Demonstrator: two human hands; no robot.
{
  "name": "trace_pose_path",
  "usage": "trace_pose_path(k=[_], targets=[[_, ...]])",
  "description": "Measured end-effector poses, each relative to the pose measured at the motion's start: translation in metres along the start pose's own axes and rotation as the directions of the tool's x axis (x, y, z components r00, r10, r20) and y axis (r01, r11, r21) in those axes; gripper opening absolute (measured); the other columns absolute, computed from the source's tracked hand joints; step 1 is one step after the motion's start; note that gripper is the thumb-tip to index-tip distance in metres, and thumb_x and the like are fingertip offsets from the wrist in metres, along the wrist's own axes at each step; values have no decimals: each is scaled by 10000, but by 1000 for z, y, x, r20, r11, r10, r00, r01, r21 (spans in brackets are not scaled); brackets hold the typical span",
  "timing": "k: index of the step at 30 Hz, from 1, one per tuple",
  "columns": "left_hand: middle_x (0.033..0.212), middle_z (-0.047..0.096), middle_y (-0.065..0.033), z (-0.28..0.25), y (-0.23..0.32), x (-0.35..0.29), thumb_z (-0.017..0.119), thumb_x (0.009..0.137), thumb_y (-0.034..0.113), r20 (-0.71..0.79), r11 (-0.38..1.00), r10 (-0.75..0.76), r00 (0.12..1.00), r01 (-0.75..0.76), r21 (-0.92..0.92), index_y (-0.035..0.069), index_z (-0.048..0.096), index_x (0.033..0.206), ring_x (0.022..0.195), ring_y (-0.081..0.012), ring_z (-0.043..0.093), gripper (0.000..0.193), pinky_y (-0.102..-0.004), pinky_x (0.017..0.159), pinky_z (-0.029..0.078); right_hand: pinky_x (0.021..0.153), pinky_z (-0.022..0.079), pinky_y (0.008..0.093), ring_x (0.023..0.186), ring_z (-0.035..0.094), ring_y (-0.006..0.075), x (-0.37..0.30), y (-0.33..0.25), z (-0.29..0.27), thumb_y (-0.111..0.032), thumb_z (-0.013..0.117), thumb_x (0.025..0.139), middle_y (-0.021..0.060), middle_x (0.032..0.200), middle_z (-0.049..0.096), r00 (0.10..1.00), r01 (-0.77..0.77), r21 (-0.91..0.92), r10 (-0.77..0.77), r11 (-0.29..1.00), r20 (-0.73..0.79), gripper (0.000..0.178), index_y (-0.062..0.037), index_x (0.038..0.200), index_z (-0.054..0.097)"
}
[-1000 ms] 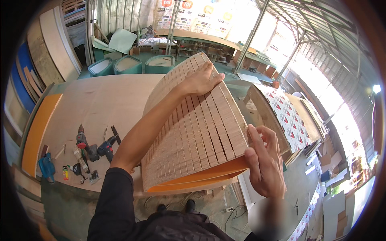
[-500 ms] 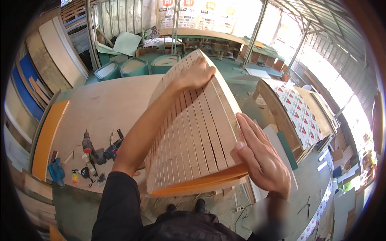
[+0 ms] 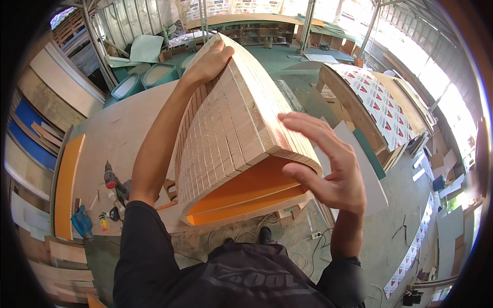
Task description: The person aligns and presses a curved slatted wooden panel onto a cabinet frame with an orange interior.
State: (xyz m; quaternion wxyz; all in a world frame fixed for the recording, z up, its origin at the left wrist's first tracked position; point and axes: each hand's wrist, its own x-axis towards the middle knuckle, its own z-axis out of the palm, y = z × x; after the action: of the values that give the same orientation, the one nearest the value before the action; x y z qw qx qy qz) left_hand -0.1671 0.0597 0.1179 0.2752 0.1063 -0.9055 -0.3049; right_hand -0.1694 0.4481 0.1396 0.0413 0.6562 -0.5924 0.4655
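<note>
Shell (image 3: 226, 118) is resting at table's (image 3: 138, 115) near edge | left hand (image 3: 211, 62) is grasping its far top | right hand (image 3: 334, 164) is facing it, fingers spread, contact unclear

Looks like a woodworking workshop, walled partly in corrugated metal (image 3: 123, 28). Shows as much in the drill (image 3: 110, 177) on the broad wooden tabletop (image 3: 120, 123), the boards (image 3: 67, 71) standing at the left, the open shelves (image 3: 257, 35) along the back and the slotted, curved wooden piece (image 3: 221, 126).
</note>
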Motion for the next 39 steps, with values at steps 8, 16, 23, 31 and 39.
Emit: trace_pose_path(k=[8, 16, 23, 31, 39], targets=[[1524, 208, -354, 0, 5, 0, 341, 951, 482, 14, 999, 37, 999, -36, -27, -205, 231, 1416, 1466, -377, 176, 836, -339, 1191, 139, 932, 460, 360, 1045, 639, 240, -7, 9, 31, -40, 772, 756, 31, 1105, 706, 970, 95, -196, -135, 976, -200, 303, -59, 1052, 704], [1329, 515, -235, -13, 21, -8, 458, 957, 431, -99, 980, -4, 995, 24, 196, -107, 502, 1281, 1261, -308, 456, 630, -349, 1065, 324, 952, 451, 380, 1133, 574, 247, -11, 18, 20, -105, 803, 730, 50, 1223, 665, 991, 61, -61, -68, 996, -112, 469, -94, 1184, 683], [1426, 494, -191, -15, 132, -126, 415, 1023, 404, -55, 936, 340, 939, -343, -77, -33, 479, 1377, 1356, -288, 432, 566, -387, 1130, 296, 978, 437, 383, 1155, 559, 259, -25, 28, 13, -195, 820, 727, 61, 1307, 614, 985, 73, -138, -93, 988, -142, 590, -88, 1273, 622], [1597, 175, -188, -1, 128, -171, 292, 1005, 567, 206, 932, 338, 918, -357, 61, 11, 171, 1535, 1485, -327, 151, 777, -433, 1190, 133, 935, 450, 382, 1091, 598, 255, -14, 24, 46, -53, 764, 720, 83, 1223, 652, 946, 193, -128, -219, 973, -239, 482, -46, 1188, 648], [1599, 172, -169, -11, 126, -168, 264, 964, 648, 227, 953, 292, 929, -262, -154, 24, 162, 1539, 1486, -290, 140, 855, -442, 1192, 119, 894, 463, 362, 996, 621, 226, -16, 26, 61, 27, 748, 695, 74, 1115, 694, 903, 183, -167, -233, 969, -362, 466, -27, 1150, 662]])
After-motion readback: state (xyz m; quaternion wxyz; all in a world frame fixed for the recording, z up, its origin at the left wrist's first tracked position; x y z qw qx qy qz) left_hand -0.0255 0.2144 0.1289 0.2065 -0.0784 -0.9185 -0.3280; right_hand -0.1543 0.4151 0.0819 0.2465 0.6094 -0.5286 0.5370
